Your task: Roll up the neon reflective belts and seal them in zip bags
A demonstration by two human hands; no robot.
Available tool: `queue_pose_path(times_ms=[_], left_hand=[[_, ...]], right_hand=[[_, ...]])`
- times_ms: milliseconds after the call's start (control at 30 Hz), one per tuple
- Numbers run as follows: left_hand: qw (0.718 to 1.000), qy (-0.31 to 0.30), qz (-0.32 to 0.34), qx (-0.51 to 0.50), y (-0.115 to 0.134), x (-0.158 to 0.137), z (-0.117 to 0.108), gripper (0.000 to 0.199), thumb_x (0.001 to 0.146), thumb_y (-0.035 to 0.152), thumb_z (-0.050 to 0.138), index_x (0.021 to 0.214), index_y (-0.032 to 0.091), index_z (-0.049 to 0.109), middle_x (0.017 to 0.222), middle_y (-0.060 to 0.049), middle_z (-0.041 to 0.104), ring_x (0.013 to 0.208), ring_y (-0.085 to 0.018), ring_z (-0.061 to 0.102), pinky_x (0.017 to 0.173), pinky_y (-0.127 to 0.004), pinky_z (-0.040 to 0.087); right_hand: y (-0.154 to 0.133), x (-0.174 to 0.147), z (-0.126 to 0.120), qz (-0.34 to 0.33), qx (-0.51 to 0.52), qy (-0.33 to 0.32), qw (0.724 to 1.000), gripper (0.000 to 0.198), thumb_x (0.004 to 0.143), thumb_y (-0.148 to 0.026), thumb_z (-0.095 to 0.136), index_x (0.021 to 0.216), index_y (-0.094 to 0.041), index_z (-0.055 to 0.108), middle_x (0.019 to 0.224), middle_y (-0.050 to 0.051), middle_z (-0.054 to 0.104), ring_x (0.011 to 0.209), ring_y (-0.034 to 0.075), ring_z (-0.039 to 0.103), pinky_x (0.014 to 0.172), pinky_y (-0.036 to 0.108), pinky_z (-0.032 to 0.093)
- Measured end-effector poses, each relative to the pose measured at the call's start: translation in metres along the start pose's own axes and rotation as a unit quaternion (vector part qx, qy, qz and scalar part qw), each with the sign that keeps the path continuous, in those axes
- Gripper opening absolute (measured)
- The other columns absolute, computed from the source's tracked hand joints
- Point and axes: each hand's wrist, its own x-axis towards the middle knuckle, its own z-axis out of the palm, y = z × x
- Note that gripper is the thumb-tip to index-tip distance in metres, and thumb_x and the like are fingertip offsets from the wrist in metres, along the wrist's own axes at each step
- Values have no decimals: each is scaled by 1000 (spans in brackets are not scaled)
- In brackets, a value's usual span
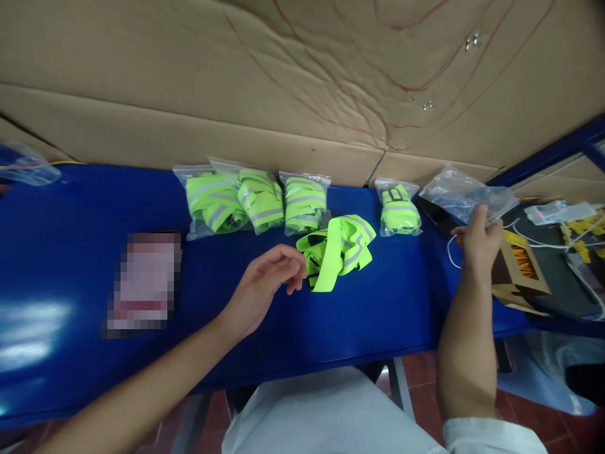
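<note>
A loose bundle of neon-yellow reflective strap (338, 249) lies on the blue table (382, 315) in front of me. My left hand (274, 277) is beside its left edge, fingers loosely curled, with nothing visible in them; whether the fingertips touch the strap I cannot tell. Over at the right, my right hand (482, 239) pinches the edge of a clear plastic bag (466, 192). Several zip bags packed with the same strap rest along the back: one bag (215, 202) at the left, others beside it, and a separate bag (399, 208) nearer my right hand.
A pixelated flat item (144, 280) lies at the left. Cardboard (189, 82) lines the back of the table. At the right are an open cardboard box (517, 271), a white cable (543, 244), a dark device (437, 217) and yellow pieces (586, 227).
</note>
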Motion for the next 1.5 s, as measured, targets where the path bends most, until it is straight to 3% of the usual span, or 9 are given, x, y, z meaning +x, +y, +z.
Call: queue_pose_path(times_ms=[300, 400, 500, 600, 833, 1000, 1133, 1300, 1500], left_hand=[[1000, 8, -6, -4, 2, 0, 0, 15, 89, 31, 74, 87, 17, 69, 77, 0, 66, 64, -10, 58, 57, -22, 43], [1000, 9, -9, -1, 2, 1, 0, 16, 89, 32, 74, 87, 17, 69, 75, 0, 65, 64, -10, 58, 58, -22, 42], [1000, 10, -16, 8, 0, 2, -1, 18, 89, 34, 75, 89, 17, 70, 76, 0, 66, 65, -10, 58, 58, -21, 43], [1000, 12, -18, 21, -2, 4, -2, 20, 89, 36, 76, 89, 17, 70, 77, 0, 66, 66, -10, 58, 59, -21, 43], [999, -46, -28, 3, -6, 5, 0, 27, 88, 43, 78, 91, 17, 72, 79, -2, 67, 69, -12, 61, 60, -22, 47], [994, -78, -1, -75, -4, 6, 0, 65, 84, 76, 68, 113, 18, 73, 116, -12, 70, 89, -22, 66, 65, -30, 56], [995, 16, 59, -77, 5, 7, -9, 52, 84, 67, 76, 107, 20, 76, 93, -5, 68, 81, -16, 61, 68, -25, 54], [988, 74, 131, 39, 7, 7, -12, 28, 87, 45, 83, 96, 19, 77, 93, -2, 70, 83, -12, 61, 73, -18, 49], [996, 51, 70, -24, 3, 5, -7, 33, 90, 50, 77, 86, 18, 70, 78, 1, 63, 73, -13, 63, 71, -24, 56]], right_hand=[[12, 9, -23, -142, -268, 223, 926, 74, 97, -47, 58, 153, -3, 38, 115, 29, 69, 107, 44, 68, 90, 57, 45], [8, -8, -5, -292, -252, 153, 910, 73, 98, -55, 49, 147, -2, 46, 125, 31, 63, 108, 37, 67, 93, 52, 49], [-1, -40, 31, -342, -269, -65, 898, 86, 94, -67, 55, 156, -9, 39, 149, 28, 55, 134, 41, 56, 112, 60, 41], [0, -57, 57, -349, -303, -169, 870, 78, 91, -65, 63, 152, -18, 49, 154, 22, 54, 141, 43, 52, 113, 64, 41], [-2, -61, 51, -300, -93, -88, 945, 52, 95, -51, 62, 134, -16, 60, 126, 16, 71, 114, 31, 70, 98, 52, 58], [-44, -120, 40, -592, -31, -119, 797, 58, 85, -40, 78, 137, -29, 56, 142, 12, 63, 133, 33, 61, 111, 54, 50], [-57, -156, 40, -693, -69, -199, 689, 41, 89, -21, 77, 126, -35, 65, 133, 0, 74, 133, 23, 64, 118, 43, 40], [-53, -158, 47, -688, -71, -239, 682, 41, 95, -12, 69, 131, -29, 64, 134, 2, 75, 136, 19, 62, 117, 40, 39], [-49, -148, 52, -659, -129, -204, 713, 54, 91, -3, 66, 138, -29, 62, 122, 7, 71, 114, 23, 65, 97, 40, 46]])
